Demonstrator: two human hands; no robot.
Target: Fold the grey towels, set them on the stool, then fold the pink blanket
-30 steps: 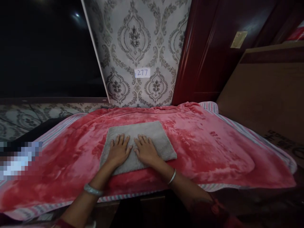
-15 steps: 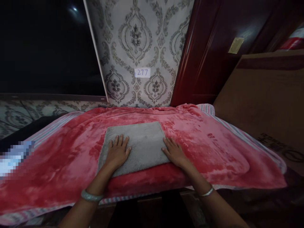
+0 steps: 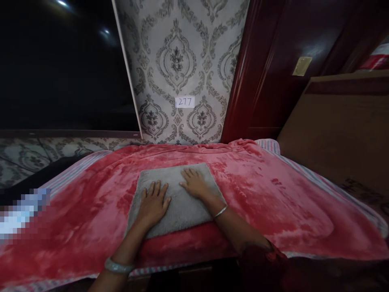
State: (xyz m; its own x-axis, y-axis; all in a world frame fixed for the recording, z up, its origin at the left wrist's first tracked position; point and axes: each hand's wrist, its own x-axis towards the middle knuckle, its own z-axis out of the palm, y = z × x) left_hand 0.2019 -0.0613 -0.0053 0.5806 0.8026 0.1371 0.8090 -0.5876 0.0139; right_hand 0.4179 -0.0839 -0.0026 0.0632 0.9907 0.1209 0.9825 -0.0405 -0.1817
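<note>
A grey, fuzzy rectangular cloth point(image 3: 179, 211) lies flat on a red and pink plush blanket point(image 3: 261, 202). On the left part of the cloth, my left hand point(image 3: 153, 205) rests palm down with its fingers spread. My right hand point(image 3: 194, 183) is laid on the cloth near its far right side, fingers apart and pointing away from me. Neither hand grasps anything. The cloth's near left corner is partly covered by my left forearm.
Behind the blanket rises a patterned wall with a paper label point(image 3: 184, 101) reading 277. A large dark screen point(image 3: 60, 73) stands at the left. On the right are a dark red wooden panel point(image 3: 261, 73) and a big cardboard box point(image 3: 337, 121).
My right hand has moved from the cloth's right edge inward and farther away across its surface. My left hand stays on the left part. The whole view has shifted slightly.
</note>
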